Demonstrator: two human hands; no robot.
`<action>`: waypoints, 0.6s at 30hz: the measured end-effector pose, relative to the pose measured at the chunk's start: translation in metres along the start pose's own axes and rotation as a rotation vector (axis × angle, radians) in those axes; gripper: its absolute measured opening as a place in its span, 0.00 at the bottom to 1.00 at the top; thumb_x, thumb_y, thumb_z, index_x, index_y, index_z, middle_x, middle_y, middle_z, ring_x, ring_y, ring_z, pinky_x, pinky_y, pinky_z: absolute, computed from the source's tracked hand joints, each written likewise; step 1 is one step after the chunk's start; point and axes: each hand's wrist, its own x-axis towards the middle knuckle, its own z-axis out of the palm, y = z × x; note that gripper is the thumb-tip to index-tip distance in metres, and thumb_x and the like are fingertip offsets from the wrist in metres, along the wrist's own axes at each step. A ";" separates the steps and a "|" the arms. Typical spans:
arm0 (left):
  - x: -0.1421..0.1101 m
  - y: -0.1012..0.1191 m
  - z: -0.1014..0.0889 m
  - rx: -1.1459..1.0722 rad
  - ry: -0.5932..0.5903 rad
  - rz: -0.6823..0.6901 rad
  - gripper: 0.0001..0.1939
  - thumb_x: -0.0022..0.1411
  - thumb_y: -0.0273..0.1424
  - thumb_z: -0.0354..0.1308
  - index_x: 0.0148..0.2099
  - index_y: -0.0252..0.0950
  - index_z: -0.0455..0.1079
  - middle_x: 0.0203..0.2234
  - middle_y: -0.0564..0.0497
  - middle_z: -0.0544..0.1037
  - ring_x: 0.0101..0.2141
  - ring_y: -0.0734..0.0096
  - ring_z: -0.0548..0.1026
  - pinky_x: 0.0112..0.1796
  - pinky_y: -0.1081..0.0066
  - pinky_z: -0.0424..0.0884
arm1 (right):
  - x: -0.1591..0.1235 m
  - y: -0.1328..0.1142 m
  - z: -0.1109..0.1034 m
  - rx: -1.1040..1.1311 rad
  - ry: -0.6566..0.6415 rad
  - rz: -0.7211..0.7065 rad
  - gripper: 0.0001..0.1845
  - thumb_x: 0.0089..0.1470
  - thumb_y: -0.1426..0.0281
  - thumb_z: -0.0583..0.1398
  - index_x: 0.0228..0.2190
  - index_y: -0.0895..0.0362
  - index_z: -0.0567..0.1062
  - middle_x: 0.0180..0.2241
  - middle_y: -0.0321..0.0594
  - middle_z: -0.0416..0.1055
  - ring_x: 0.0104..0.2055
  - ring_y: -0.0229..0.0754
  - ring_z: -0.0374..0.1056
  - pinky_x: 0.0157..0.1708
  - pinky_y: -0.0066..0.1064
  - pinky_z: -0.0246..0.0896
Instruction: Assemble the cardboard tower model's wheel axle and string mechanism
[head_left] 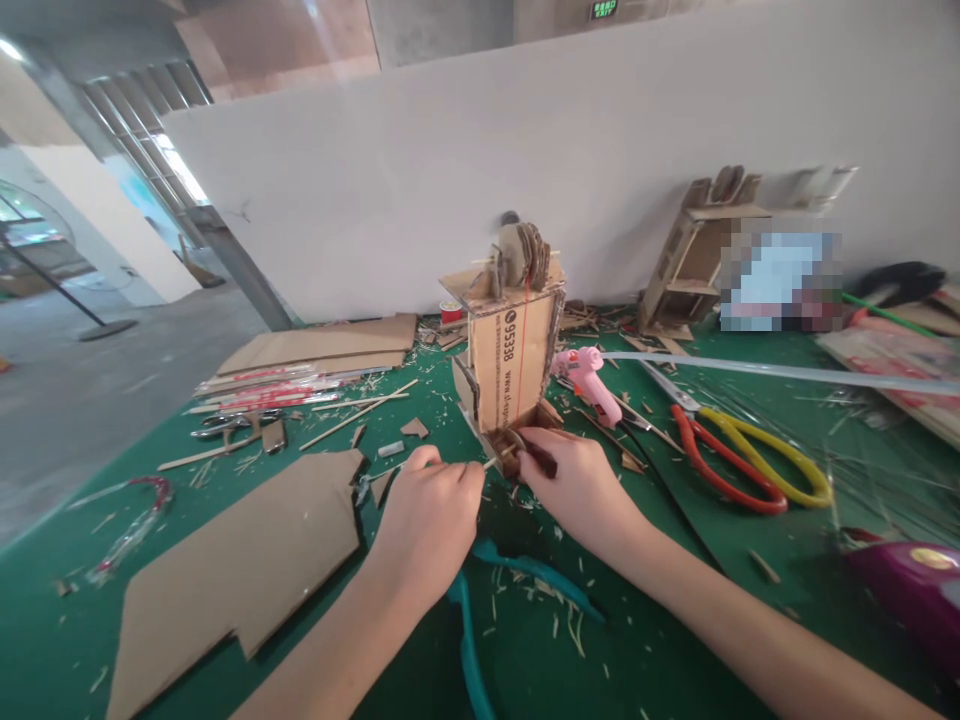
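A tall cardboard box model [513,352] stands upright on the green mat [645,620], with cardboard discs on a skewer at its top and a red thread down its front. My left hand [426,515] is closed, pinching a thin wooden skewer [487,463] at the model's base. My right hand [579,488] is closed too, its fingers pinching a small dark cardboard piece [541,458] on that skewer, right against the base.
A large cardboard sheet [240,560] lies front left, flat cardboard and red-wrapped sticks behind it. A pink glue gun [586,377], red-and-yellow shears [739,455] and a long ruler [787,372] lie right. Teal-handled scissors [517,580] lie under my wrists. Another cardboard model [694,255] leans against the wall.
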 end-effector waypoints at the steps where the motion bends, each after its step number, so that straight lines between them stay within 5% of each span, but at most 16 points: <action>1: 0.000 0.000 0.000 0.010 0.007 0.010 0.14 0.57 0.14 0.45 0.29 0.34 0.69 0.18 0.53 0.71 0.20 0.70 0.64 0.35 0.65 0.61 | 0.001 0.000 0.000 -0.016 -0.010 0.003 0.09 0.52 0.76 0.54 0.28 0.57 0.73 0.24 0.36 0.70 0.25 0.35 0.63 0.26 0.27 0.54; 14: 0.000 0.002 -0.001 0.118 0.072 0.076 0.16 0.53 0.12 0.43 0.30 0.33 0.68 0.18 0.52 0.70 0.21 0.69 0.67 0.35 0.65 0.61 | 0.011 -0.010 -0.015 0.073 -0.172 0.185 0.11 0.50 0.74 0.53 0.21 0.56 0.71 0.18 0.34 0.67 0.21 0.35 0.61 0.23 0.26 0.53; 18: 0.002 0.002 0.001 0.075 0.038 0.069 0.14 0.54 0.13 0.45 0.27 0.35 0.66 0.18 0.52 0.70 0.20 0.69 0.67 0.35 0.64 0.62 | 0.004 -0.014 -0.004 0.062 -0.137 -0.005 0.10 0.49 0.78 0.53 0.22 0.57 0.72 0.20 0.35 0.68 0.23 0.36 0.62 0.25 0.27 0.54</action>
